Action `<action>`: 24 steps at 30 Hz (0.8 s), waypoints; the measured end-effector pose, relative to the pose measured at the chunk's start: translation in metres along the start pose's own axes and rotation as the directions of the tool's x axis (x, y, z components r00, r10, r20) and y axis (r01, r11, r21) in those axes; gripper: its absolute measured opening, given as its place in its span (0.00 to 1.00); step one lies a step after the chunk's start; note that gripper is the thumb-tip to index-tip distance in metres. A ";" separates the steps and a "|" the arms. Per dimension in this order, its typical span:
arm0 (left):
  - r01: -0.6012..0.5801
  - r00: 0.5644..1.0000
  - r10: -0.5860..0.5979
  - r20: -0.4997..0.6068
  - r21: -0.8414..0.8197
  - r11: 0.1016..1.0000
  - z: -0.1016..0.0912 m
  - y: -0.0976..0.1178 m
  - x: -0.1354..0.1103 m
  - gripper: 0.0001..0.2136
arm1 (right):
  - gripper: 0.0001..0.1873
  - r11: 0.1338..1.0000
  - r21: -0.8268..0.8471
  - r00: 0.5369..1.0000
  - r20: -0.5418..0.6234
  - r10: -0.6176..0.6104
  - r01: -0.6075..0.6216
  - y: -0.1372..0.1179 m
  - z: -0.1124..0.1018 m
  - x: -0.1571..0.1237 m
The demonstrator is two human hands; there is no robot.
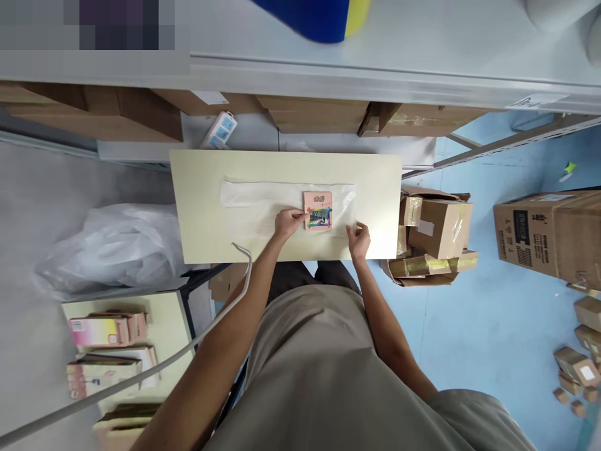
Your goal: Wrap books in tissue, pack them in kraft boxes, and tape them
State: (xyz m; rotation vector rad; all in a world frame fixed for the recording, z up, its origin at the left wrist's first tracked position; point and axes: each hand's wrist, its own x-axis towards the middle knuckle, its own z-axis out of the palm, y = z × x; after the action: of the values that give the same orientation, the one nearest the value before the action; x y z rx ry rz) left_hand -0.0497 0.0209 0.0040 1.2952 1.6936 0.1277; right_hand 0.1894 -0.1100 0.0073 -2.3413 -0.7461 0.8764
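Pink-covered, the book (318,200) has its left edge pinched by the left hand (286,223) from its eight o'clock, seemingly to steady it; at four o'clock the right hand (359,242) curls its fingers by the right end of the translucent sheet (256,195), perhaps keeping it flat, though whether they pinch it cannot be told. The book lies on this sheet, spread across the table (201,219). Beyond, cartons (439,228) stand at three o'clock, a plastic bag (122,247) at nine.

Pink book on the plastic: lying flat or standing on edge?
Lying flat: the pink book shows its printed face to the head camera, the left hand at its left side.
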 end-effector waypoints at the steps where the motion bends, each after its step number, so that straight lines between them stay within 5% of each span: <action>1: -0.011 1.000 0.011 0.004 -0.006 1.000 -0.001 -0.002 0.001 0.09 | 0.25 1.000 0.021 1.000 0.026 -0.007 0.006 -0.001 0.000 -0.001; 8: -0.147 0.988 0.147 -0.043 0.017 0.989 0.009 -0.006 -0.015 0.08 | 0.28 0.946 0.099 0.924 0.204 -0.323 0.309 -0.023 -0.002 -0.018; 14: -0.220 0.953 0.263 -0.149 0.253 0.942 0.037 -0.001 -0.060 0.38 | 0.31 0.878 0.009 0.826 0.334 -0.454 0.479 -0.049 0.011 -0.016; 17: -0.262 0.948 0.300 -0.104 0.278 0.924 0.045 0.003 -0.075 0.39 | 0.34 0.867 0.023 0.792 0.395 -0.466 0.498 -0.059 0.014 -0.011; 24: -0.505 0.860 0.506 0.067 0.245 0.827 0.060 0.011 -0.087 0.26 | 0.36 0.930 0.029 0.880 0.316 -0.356 0.366 -0.048 -0.003 0.003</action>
State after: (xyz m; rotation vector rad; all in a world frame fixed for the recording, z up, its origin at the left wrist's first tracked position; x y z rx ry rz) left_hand -0.0011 -0.0694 0.0318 1.9252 1.3557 0.2265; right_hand 0.1785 -0.0748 0.0391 -2.0075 -1.2906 1.0826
